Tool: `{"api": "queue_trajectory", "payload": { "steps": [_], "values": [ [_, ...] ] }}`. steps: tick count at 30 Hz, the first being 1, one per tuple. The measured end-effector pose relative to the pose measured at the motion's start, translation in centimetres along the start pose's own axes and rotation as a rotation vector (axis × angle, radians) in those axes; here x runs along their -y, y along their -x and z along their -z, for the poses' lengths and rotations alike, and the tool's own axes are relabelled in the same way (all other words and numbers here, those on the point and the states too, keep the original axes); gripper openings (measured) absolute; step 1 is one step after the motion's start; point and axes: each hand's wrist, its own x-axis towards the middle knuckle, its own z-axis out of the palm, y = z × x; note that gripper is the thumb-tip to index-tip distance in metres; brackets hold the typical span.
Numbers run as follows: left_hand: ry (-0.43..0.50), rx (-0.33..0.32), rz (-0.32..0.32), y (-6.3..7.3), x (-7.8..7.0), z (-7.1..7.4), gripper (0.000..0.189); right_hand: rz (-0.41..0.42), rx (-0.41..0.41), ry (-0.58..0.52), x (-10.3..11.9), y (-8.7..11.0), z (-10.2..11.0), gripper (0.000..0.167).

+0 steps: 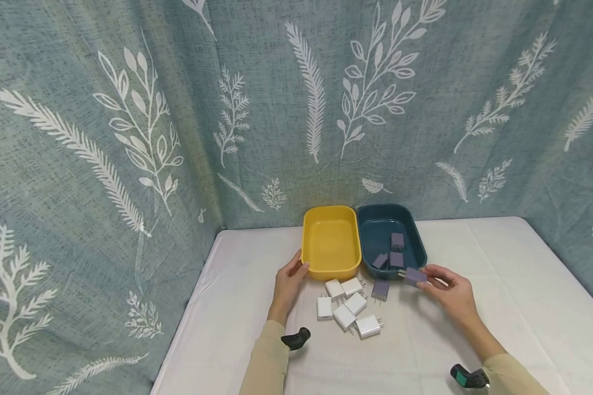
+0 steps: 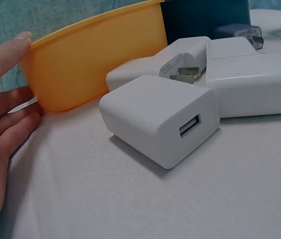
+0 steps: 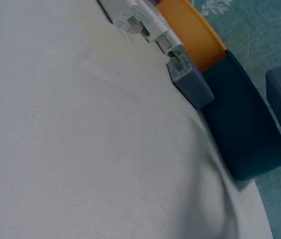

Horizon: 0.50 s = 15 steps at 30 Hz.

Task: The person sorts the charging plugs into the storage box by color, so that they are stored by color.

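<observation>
Purple plug (image 1: pixel 415 276) is pinched in the right hand's fingers, beside the blue tray (image 1: pixel 379 227). Left hand (image 1: pixel 287 283) grips the yellow tray (image 1: pixel 331 238).

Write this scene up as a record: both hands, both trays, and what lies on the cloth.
Left hand: touches yellow tray at its left side
Right hand: pinches purple wall charger, prongs pointing left
Yellow tray: left of blue tray
Blue tray: contains three small purple chargers
White cloth: six white USB chargers, one loose purple charger

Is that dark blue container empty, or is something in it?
Not empty: in the head view, three purple wall chargers lie inside the dark blue container.
</observation>
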Motion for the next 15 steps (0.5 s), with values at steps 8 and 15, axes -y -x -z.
{"api": "queue_trajectory", "payload": {
  "steps": [8,15],
  "values": [
    [0.007,0.003,0.006,-0.07,0.02,0.04,0.056,-0.029,-0.068,0.07,0.2,-0.26,-0.43,0.044],
    [0.006,0.001,0.014,0.04,-0.12,-0.02,0.057,-0.043,-0.082,0.081,0.48,-0.53,-0.71,0.043]
  ]
}}
